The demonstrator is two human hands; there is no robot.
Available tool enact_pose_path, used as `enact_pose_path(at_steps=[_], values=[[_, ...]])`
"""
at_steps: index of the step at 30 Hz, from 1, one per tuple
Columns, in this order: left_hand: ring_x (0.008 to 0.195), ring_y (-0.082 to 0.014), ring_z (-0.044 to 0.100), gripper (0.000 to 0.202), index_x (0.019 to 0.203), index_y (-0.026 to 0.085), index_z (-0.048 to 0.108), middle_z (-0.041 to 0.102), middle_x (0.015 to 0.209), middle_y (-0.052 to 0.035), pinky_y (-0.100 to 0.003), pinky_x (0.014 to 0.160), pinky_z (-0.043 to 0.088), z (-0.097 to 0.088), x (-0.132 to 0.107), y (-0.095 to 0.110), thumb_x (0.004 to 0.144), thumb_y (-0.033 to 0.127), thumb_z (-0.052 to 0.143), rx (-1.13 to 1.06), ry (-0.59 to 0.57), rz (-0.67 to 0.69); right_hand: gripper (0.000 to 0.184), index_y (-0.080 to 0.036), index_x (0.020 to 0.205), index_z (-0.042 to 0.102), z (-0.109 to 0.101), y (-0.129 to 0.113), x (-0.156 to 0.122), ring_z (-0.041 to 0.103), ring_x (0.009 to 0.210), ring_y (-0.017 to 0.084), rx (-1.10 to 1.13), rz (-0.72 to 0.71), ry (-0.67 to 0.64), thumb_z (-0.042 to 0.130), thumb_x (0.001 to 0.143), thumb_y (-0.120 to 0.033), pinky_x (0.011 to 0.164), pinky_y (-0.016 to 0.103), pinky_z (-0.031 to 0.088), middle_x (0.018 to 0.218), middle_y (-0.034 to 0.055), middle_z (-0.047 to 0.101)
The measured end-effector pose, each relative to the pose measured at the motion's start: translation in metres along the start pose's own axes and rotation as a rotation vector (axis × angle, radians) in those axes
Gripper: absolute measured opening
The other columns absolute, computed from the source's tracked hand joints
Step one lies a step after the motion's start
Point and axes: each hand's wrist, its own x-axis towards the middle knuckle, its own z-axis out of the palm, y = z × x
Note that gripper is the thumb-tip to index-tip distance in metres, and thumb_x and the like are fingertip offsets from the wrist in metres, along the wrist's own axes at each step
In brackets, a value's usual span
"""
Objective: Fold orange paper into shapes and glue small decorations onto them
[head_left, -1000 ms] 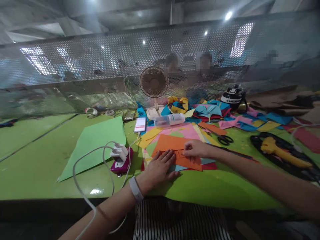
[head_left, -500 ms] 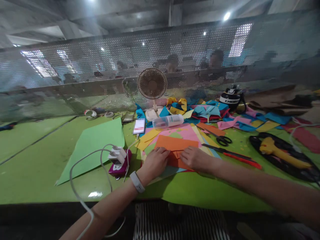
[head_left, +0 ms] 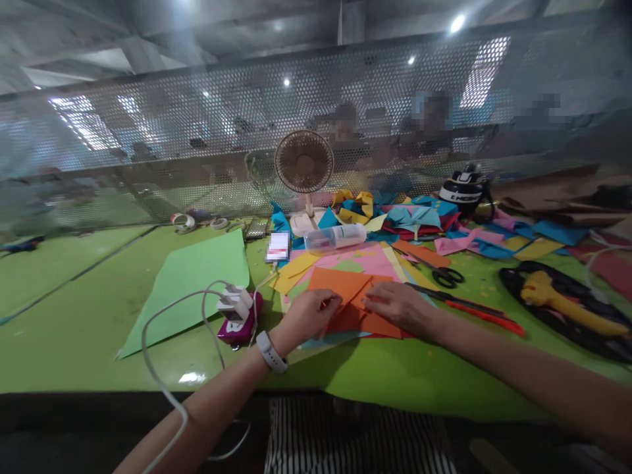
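An orange paper sheet (head_left: 363, 304) lies partly folded on a pile of coloured papers on the green table (head_left: 83, 329). My left hand (head_left: 309, 315), with a white band on its wrist, pinches the sheet's left fold between curled fingers. My right hand (head_left: 402, 308) lies flat on the sheet's right part, fingers stretched out and pressing down.
A light green sheet (head_left: 192, 280) lies to the left, next to a magenta power strip (head_left: 239, 322) with white chargers and cables. Black scissors (head_left: 444, 275), a red-handled tool (head_left: 474, 311), a clear bottle (head_left: 336, 237), a small fan (head_left: 305, 164) and a yellow glue gun (head_left: 563, 303) lie around. A perforated metal screen stands behind.
The orange sheet's left part has been folded up and over. My left hand went from flat on the paper to pinching the fold; my right hand opened flat and slid slightly right.
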Motion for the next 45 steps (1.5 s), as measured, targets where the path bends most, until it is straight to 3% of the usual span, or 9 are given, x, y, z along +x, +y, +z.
enact_pose_path(at_steps=[8, 19, 24, 37, 45], values=[[0.112, -0.0189, 0.057, 0.03, 0.115, 0.018, 0.063, 0.064, 0.12, -0.0065, -0.033, 0.098, 0.043, 0.007, 0.01, -0.015, 0.091, 0.021, 0.046, -0.027, -0.064, 0.277, 0.026, -0.016, 0.108, 0.064, 0.007, 0.012, -0.009, 0.061, 0.093, 0.019, 0.119, 0.058, 0.046, 0.041, 0.095, -0.017, 0.077, 0.033, 0.051, 0.105, 0.0114, 0.068], [0.127, -0.0202, 0.046, 0.036, 0.127, 0.012, 0.052, 0.051, 0.136, -0.0112, -0.034, 0.108, 0.037, 0.024, 0.016, -0.019, 0.096, 0.019, 0.037, 0.183, -0.159, 0.423, 0.024, -0.014, 0.104, 0.066, 0.019, 0.021, -0.015, 0.065, 0.092, 0.019, 0.146, -0.042, 0.128, 0.045, 0.093, -0.015, 0.075, 0.031, 0.055, 0.105, 0.0109, 0.07], [0.132, -0.0222, 0.038, 0.043, 0.136, 0.011, 0.041, 0.043, 0.142, -0.0122, -0.04, 0.109, 0.033, 0.027, 0.013, -0.012, 0.095, 0.018, 0.034, 0.323, -0.201, 0.44, 0.023, -0.016, 0.099, 0.069, 0.012, 0.021, -0.013, 0.065, 0.09, 0.019, 0.174, 0.003, 0.108, 0.047, 0.092, -0.018, 0.074, 0.031, 0.055, 0.103, 0.0094, 0.071], [0.134, -0.0205, 0.035, 0.044, 0.138, 0.015, 0.039, 0.041, 0.144, -0.01, -0.04, 0.11, 0.031, 0.036, 0.007, -0.01, 0.097, 0.031, 0.034, 0.327, -0.116, 0.429, 0.021, -0.019, 0.095, 0.069, 0.004, 0.019, -0.009, 0.059, 0.083, 0.019, 0.262, 0.067, 0.073, 0.049, 0.092, -0.021, 0.07, 0.031, 0.046, 0.093, 0.008, 0.069], [0.131, -0.0217, 0.04, 0.042, 0.131, 0.012, 0.048, 0.046, 0.14, -0.0118, -0.04, 0.109, 0.033, 0.039, 0.006, -0.003, 0.098, 0.033, 0.033, 0.401, -0.081, 0.45, 0.019, -0.018, 0.087, 0.069, 0.005, 0.013, -0.001, 0.056, 0.079, 0.019, 0.431, 0.32, 0.028, 0.055, 0.09, -0.031, 0.071, 0.031, 0.043, 0.08, 0.0056, 0.063]])
